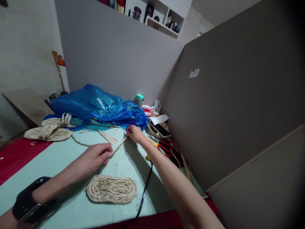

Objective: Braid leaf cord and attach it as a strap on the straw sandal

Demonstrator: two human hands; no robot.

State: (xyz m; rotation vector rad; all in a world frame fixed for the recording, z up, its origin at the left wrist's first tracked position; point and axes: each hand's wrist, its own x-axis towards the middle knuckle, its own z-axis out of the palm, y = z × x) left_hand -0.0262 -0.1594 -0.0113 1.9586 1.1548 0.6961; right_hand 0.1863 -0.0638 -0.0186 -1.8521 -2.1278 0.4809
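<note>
Beyond the ridged oval coil of pale braided straw [111, 190], a thin, twisted, tan fibre cord [119, 145] slanted away to the right, its long axis spanning both hands. The left hand [98, 155], nearer the coil, pinched it between curled fingers; the right hand [135, 134], farther beyond, gripped its far stretch in bunched fingertips.

The left hand [98, 156] curls in a pinch; beyond that grip, the right hand [135, 134] pinches too, arm [171, 178] outstretched.
</note>
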